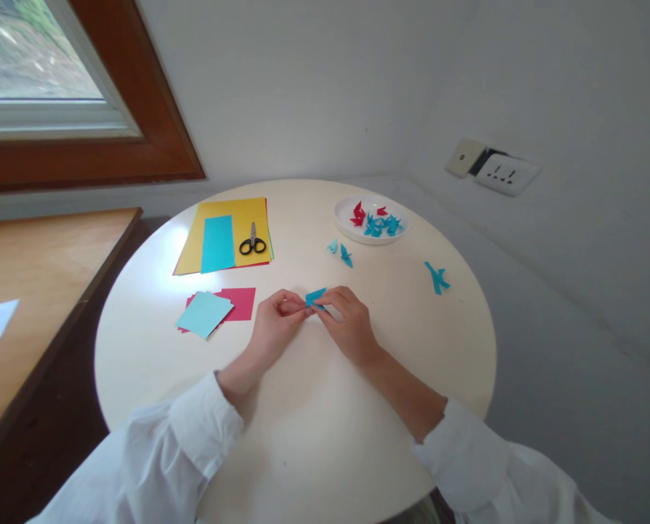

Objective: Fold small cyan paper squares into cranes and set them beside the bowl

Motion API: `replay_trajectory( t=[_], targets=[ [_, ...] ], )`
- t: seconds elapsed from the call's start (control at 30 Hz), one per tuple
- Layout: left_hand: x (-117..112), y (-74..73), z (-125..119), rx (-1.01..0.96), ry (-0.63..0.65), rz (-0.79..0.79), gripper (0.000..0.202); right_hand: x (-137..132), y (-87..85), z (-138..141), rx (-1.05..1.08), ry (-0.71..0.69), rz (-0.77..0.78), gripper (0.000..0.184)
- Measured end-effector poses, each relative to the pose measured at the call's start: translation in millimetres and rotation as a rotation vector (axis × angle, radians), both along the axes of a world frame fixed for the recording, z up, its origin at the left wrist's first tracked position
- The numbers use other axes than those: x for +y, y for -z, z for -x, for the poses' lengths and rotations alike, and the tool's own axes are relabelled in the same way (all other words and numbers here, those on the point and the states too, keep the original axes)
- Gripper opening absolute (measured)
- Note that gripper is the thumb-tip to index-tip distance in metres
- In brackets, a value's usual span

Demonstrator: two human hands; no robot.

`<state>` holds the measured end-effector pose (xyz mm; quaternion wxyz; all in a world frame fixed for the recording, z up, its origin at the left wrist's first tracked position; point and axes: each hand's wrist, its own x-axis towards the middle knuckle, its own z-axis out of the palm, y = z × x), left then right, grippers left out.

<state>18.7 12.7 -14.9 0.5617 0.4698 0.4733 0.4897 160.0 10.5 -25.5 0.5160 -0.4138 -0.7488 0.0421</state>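
Your left fingers [295,307] and right fingers [336,297] pinch blue paper [314,296] between them, seemingly mid-fold, next likely needing careful pressing

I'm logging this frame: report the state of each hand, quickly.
Left hand: closed, fingers pinching the blue folded paper.
Right hand: closed, fingers pinching the same paper.

The only camera sits on my head, above the near side of the round table [303,415], and faces forward and down across it. It is close enough that my fingers [341,292] come mid-picture over the table, yet takes in its far rim, the wall [281,94] behind it and part of a window [33,54] beyond its left.
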Motion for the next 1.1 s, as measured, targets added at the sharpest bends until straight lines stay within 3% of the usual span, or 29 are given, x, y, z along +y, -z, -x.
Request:
replay_trajectory(
  t=[0.2,0.53,1.1],
  targets=[
    [-1.1,-2.6,0.7,-0.082,0.012,0.03,0.027,0.0,0.4,-0.5,-0.097,0.027,0.017,0.014],
    [0.0,-1.6,2.8,-0.048,-0.023,-0.005,0.026,-1.1,0.5,0.3,-0.281,0.05,-0.032,0.025],
    [-1.3,-7.4,2.5,-0.087,0.006,0.015,0.026,-1.1,1.1,0.1,-0.272,0.049,0.011,0.027]
  ],
)
